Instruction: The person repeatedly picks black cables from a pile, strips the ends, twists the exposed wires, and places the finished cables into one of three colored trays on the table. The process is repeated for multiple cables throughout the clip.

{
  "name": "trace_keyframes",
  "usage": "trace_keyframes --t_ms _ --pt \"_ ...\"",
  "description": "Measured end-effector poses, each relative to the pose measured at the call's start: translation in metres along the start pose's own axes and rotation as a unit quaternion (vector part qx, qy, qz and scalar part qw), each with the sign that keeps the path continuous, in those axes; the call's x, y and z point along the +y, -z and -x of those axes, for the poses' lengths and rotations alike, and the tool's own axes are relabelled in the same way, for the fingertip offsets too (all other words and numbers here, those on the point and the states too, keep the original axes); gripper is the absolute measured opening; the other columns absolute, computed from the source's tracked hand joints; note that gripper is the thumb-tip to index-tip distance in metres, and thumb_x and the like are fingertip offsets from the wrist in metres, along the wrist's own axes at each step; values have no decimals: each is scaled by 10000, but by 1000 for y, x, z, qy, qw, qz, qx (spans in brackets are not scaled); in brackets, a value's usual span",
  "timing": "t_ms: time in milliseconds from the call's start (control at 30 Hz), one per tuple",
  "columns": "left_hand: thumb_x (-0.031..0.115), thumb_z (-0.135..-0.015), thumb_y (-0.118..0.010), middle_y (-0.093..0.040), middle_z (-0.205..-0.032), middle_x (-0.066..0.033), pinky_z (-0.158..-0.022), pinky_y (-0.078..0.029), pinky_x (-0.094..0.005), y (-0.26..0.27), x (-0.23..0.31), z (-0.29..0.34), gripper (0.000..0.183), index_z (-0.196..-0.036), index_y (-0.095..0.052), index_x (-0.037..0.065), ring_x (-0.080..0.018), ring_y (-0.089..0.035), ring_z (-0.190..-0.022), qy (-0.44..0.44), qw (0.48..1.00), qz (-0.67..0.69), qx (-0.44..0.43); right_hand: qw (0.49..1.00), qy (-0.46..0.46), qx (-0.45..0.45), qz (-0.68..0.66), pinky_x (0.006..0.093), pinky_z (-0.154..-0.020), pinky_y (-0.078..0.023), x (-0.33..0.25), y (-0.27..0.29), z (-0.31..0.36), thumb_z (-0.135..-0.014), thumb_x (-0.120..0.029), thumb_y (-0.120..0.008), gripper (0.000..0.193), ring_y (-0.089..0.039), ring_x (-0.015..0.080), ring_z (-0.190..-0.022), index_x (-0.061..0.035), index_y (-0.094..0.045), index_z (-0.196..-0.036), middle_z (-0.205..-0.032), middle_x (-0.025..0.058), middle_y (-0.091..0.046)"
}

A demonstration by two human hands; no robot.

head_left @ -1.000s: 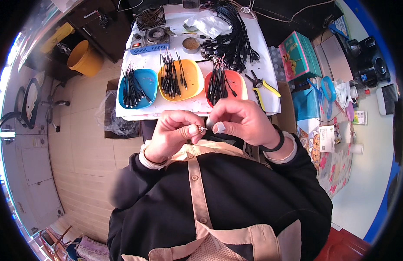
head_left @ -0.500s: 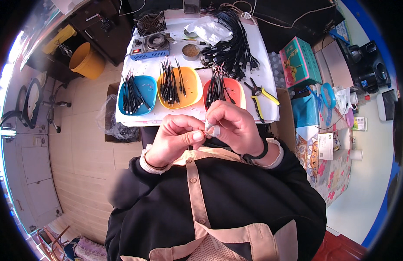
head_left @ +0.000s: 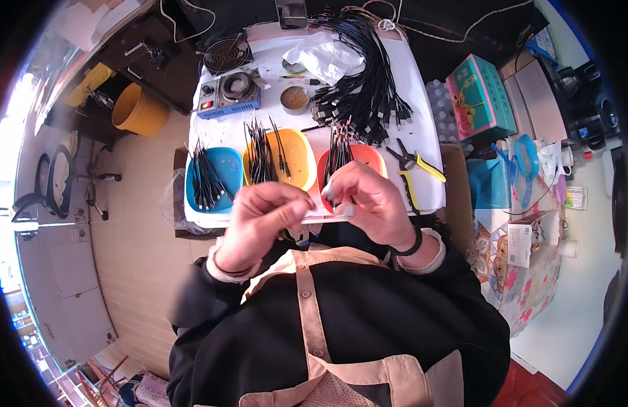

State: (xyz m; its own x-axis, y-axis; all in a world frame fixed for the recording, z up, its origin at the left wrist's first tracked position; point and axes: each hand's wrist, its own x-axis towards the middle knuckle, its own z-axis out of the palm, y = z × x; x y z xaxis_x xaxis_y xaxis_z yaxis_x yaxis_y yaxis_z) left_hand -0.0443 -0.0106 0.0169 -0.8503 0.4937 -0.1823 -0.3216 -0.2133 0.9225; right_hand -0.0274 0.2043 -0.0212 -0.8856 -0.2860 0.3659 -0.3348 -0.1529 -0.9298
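In front of my body, my left hand (head_left: 263, 220) is closed in a pinch, thumb against forefinger. A short dark length of black cable (head_left: 287, 235) shows below it; the rest is hidden by the palm. To its right my right hand (head_left: 375, 207) has thumb and forefinger apart, with white wrapping on both tips and nothing visible between them. It is nearest the red tray (head_left: 375, 159), which holds several black cables (head_left: 337, 152). A yellow tray (head_left: 300, 146) and a blue tray (head_left: 229, 163) to the left also hold bunches of black cables.
Yellow-handled wire strippers (head_left: 420, 166) lie right of the trays. Behind stand a blue heating unit (head_left: 229, 95), a round tin (head_left: 295, 98) and a fan (head_left: 227, 54). A large bundle of black cables (head_left: 368, 81) covers the table's back right, beside white plastic (head_left: 325, 55). Cartons flank the table.
My hands, together at the fingertips before, have parted. The right thumb and forefinger have spread, while the left hand keeps its pinch. The whole view has shifted slightly.
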Motion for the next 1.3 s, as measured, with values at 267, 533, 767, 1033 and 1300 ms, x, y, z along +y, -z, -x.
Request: trace_keyframes --t_ms 267,533,767,1033,1300 --pt "67 -906 -619 -641 -731 -84 -601 -468 -248 33 18 -115 75 -911 -638 -6 -136 -615 -650 -208 831 -505 103 984 -143 97 46 212 -654 -454 27 28 3 -941 -95 -589 124 -550 51 -728 10 -598 -1008 -818 23 -602" --pt "108 -855 -610 -579 -731 -169 -639 -476 -443 71 -39 -213 118 -808 -623 1 -375 -583 -705 -198 677 -705 71 983 -157 57 77 234 -619 -458 35 40 2 -925 -83 -598 94 -570 87 -674 3 -607 -962 -773 48 -619" --pt "84 -818 -602 -534 -759 -185 -674 -477 -438 79 -55 -236 112 -771 -644 -8 -373 -573 -738 -169 673 -717 64 981 -168 51 87 245 -591 -447 38 50 2 -910 -86 -602 97 -569 101 -649 -3 -616 -958 -758 56 -621" --pt "83 -815 -620 -563 -788 -183 -683 -477 -437 73 -49 -228 105 -812 -666 -11 -371 -582 -748 -181 691 -696 77 979 -185 67 46 240 -589 -449 35 48 5 -911 -85 -606 91 -561 91 -638 0 -615 -945 -745 49 -614" --pt "19 -816 -635 -622 -845 -155 -705 -487 -380 98 0 -168 86 -895 -654 -11 -346 -612 -802 -245 697 -652 169 978 -191 64 62 226 -606 -454 28 37 8 -909 -73 -610 83 -554 67 -652 9 -607 -922 -736 37 -612"
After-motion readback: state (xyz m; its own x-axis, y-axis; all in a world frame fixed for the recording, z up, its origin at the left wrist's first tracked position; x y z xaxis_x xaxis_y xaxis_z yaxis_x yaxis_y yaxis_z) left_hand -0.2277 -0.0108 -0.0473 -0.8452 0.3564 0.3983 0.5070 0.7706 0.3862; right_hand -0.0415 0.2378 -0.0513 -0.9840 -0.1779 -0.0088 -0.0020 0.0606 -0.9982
